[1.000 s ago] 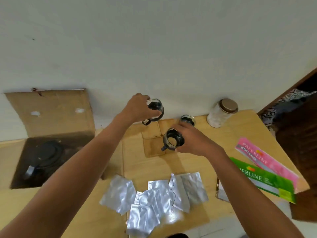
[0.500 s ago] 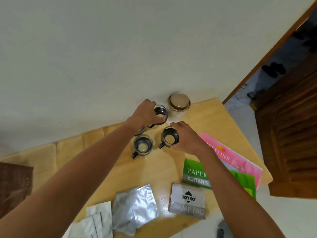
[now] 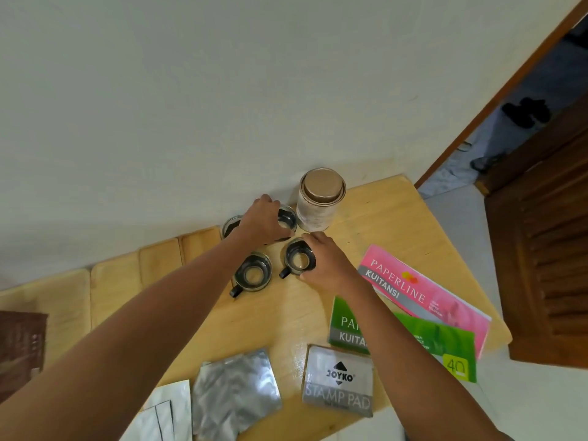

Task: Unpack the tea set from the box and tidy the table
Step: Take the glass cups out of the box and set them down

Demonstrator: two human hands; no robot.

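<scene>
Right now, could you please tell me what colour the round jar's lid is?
The round jar's lid is matte bronze-brown, seen in the head view.

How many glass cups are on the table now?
4. One under the left hand, beside the jar; one behind that wrist; one free in front; one in the right hand. More may be hidden.

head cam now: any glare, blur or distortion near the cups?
Head view: wide-angle bend curves the table edge and door frame; glare on the foil packets and some sheen on the table beside the stamp pad; light soft, shadows weak; cups and print readable, left forearm at the frame's edge soft.
</scene>
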